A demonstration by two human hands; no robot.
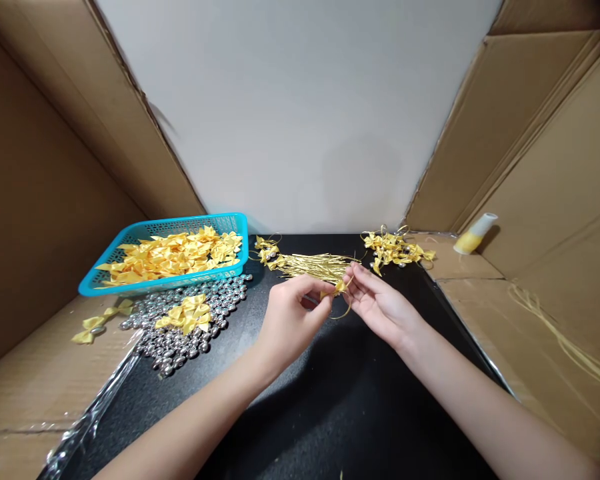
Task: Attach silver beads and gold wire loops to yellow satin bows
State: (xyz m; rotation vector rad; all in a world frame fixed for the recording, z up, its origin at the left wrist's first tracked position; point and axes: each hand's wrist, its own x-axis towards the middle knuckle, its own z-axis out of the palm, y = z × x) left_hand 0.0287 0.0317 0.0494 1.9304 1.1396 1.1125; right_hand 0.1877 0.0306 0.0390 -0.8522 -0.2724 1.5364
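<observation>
Between the thumb and forefinger of my left hand (293, 317) is a small yellow ribbon bow (340, 287), held above the black tabletop (330, 393). Close on its right, my right hand (380, 303) pinches a thin gold cord (349, 308) that loops down from the bow. Its fingertips partly hide where cord and bow meet. Just behind both hands lies a bundle of straight gold strands (320, 265). Loose silver beads (180, 350) spread over the table to the left, with several yellow bows (187, 315) on top of them.
A turquoise basket (87, 283) of yellow bows stands at the back left. Bows with cord loops lie in a small group (267, 252) and a larger pile (395, 248). A white-and-yellow tube (475, 233) stands on cardboard at right, near long pale strands (560, 330). Cardboard walls flank the table.
</observation>
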